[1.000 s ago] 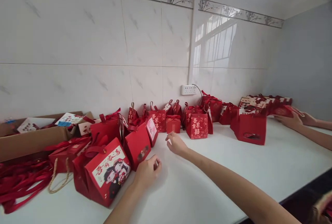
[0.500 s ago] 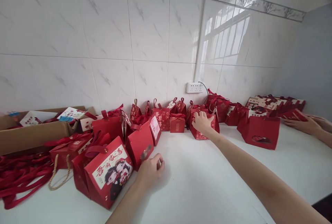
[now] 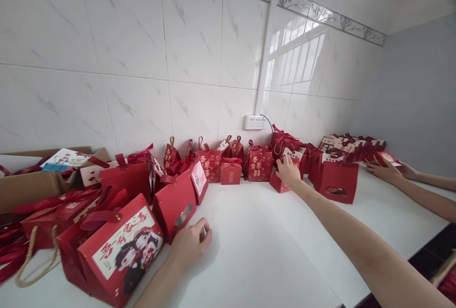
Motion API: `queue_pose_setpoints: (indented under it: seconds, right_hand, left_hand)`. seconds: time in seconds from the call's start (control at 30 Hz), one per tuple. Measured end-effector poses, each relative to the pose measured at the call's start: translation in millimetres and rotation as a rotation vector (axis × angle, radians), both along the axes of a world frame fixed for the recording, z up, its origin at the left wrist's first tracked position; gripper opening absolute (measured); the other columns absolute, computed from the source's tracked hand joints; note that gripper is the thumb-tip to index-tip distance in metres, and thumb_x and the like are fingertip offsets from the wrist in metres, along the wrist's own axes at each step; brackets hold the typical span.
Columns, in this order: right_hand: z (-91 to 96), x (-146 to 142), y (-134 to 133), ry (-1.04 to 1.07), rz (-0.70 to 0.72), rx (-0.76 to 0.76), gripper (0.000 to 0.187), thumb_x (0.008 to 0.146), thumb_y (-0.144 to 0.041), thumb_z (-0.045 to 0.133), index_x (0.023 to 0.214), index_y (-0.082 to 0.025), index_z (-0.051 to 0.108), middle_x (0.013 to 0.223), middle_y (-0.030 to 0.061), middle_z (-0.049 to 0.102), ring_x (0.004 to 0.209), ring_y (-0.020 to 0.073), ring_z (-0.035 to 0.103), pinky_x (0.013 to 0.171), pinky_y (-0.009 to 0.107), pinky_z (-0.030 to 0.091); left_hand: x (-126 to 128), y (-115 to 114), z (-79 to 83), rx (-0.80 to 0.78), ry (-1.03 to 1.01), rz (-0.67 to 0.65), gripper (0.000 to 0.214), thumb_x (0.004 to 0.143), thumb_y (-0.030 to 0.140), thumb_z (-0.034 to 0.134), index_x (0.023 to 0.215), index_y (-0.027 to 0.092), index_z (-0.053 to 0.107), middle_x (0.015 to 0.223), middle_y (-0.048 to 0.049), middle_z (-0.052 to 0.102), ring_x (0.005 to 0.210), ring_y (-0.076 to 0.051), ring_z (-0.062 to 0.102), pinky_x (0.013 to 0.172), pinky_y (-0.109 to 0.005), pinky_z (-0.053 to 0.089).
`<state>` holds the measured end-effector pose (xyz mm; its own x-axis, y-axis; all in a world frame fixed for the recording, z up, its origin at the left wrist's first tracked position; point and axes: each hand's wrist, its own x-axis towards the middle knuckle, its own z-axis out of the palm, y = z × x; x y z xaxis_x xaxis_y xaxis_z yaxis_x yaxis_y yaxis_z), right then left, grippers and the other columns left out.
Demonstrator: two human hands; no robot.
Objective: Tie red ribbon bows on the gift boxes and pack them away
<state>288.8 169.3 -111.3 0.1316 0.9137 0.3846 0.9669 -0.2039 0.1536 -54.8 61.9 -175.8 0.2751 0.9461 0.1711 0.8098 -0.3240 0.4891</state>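
Observation:
My left hand [image 3: 188, 246] rests curled on the white counter [image 3: 249, 260], its knuckles against a red gift box with a small oval window [image 3: 174, 206]. I cannot make out whether anything is in its fingers. My right arm reaches far across the counter. My right hand [image 3: 288, 171] is closed over the top of a small red box [image 3: 278, 184] that tilts in the row along the tiled wall. Just left of it stands a red box with gold characters [image 3: 260, 165].
A big red box with a cartoon couple [image 3: 117, 251] lies near left, a cardboard carton [image 3: 35, 184] behind it. A red windowed box [image 3: 337, 182] stands right. Another person's hands [image 3: 386, 171] touch flat boxes [image 3: 383, 157]. A wall socket [image 3: 253, 122] is above the row.
My right hand went from mid-counter out to the row of boxes by the wall and closed on a small red one. My left hand stayed curled by the windowed box.

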Motion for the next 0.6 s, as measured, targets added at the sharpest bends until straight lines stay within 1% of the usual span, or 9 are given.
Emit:
queue_pose_setpoints:
  seconds: [0.07,0.1,0.2,0.27,0.33,0.4,0.47,0.6]
  right_hand:
    - [7.5,7,5,0.014,0.014,-0.05,0.03,0.087,-0.019,0.054,0.116,-0.013,0.055,0.128,0.0182,0.046,0.125,0.0294,0.039,0.091,0.04,0.043]
    - [13.8,10,10,0.025,0.025,-0.085,0.029,0.087,-0.023,0.057,0.114,-0.014,0.056,0.126,0.0155,0.049,0.122,0.0279,0.043,0.091,0.041,0.043]
    - [41.1,18,31,0.072,0.037,-0.169,0.029,0.089,-0.034,0.057,0.111,-0.015,0.058,0.117,0.0083,0.057,0.106,0.0227,0.056,0.09,0.044,0.046]
    - [59.8,23,50,0.111,0.01,-0.167,0.031,0.09,-0.034,0.055,0.115,-0.015,0.056,0.117,0.0084,0.058,0.102,0.0213,0.058,0.088,0.044,0.048]
    - [72.0,28,71,0.157,-0.033,-0.16,0.033,0.09,-0.032,0.055,0.118,-0.015,0.055,0.12,0.0102,0.056,0.103,0.0216,0.058,0.086,0.042,0.05]
    - [75.1,30,90,0.216,-0.075,-0.19,0.033,0.09,-0.031,0.057,0.118,-0.013,0.055,0.119,0.0111,0.057,0.102,0.0215,0.059,0.085,0.04,0.051]
    - [72.0,30,106,0.282,-0.105,-0.242,0.033,0.089,-0.031,0.058,0.116,-0.013,0.056,0.117,0.0109,0.058,0.1,0.021,0.06,0.084,0.039,0.051]
    - [64.3,29,122,0.426,-0.125,-0.321,0.032,0.09,-0.031,0.057,0.116,-0.013,0.056,0.115,0.0098,0.059,0.097,0.0202,0.061,0.081,0.039,0.052]
  left_hand:
    - [0,0,0.4,-0.011,0.004,0.008,0.014,0.083,0.027,0.038,0.072,0.022,0.045,0.053,0.0052,0.053,0.05,-0.012,0.049,0.052,-0.022,0.029]
    - [-1,0,0.2,-0.016,0.005,0.011,0.014,0.083,0.028,0.037,0.072,0.022,0.044,0.053,0.0052,0.053,0.05,-0.012,0.049,0.052,-0.022,0.029]
    - [-1,3,-2.1,-0.026,0.011,0.013,0.016,0.083,0.03,0.034,0.071,0.022,0.04,0.052,0.0053,0.05,0.049,-0.012,0.047,0.051,-0.022,0.029]
    - [-1,6,-4.3,-0.03,0.021,0.009,0.016,0.083,0.031,0.032,0.071,0.022,0.039,0.051,0.0055,0.048,0.047,-0.012,0.045,0.05,-0.022,0.029]
    - [-1,9,-6.5,-0.03,0.031,0.005,0.017,0.083,0.033,0.031,0.071,0.022,0.037,0.05,0.0056,0.045,0.046,-0.012,0.044,0.051,-0.022,0.03]
    - [-1,10,-8.4,-0.033,0.033,0.008,0.017,0.083,0.034,0.03,0.072,0.022,0.037,0.05,0.0056,0.044,0.046,-0.012,0.044,0.051,-0.022,0.03]
    - [-2,11,-10.0,-0.039,0.031,0.023,0.018,0.083,0.034,0.029,0.073,0.022,0.037,0.049,0.0056,0.042,0.045,-0.012,0.043,0.051,-0.023,0.031]
    - [-2,10,-11.0,-0.044,0.025,0.045,0.017,0.084,0.033,0.029,0.073,0.023,0.038,0.049,0.0053,0.042,0.044,-0.012,0.043,0.048,-0.023,0.029]
